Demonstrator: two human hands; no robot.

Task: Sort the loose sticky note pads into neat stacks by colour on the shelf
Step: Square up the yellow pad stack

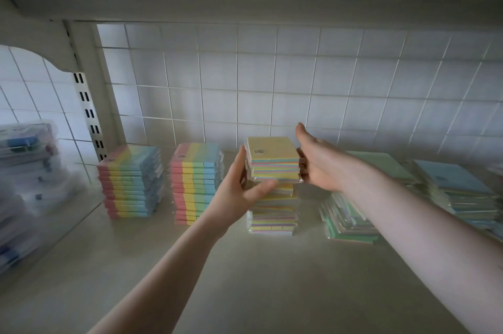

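Both hands, left hand [239, 192] & right hand [315, 162], grip yellow-topped pads [273, 161] over mid-shelf stack [272, 214] nr back edge; next: lower square, let go.

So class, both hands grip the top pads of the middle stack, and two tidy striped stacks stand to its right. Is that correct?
Not quite. The head view shows the left hand and right hand gripping the top pads, but the two tidy striped stacks stand to its left, not its right.
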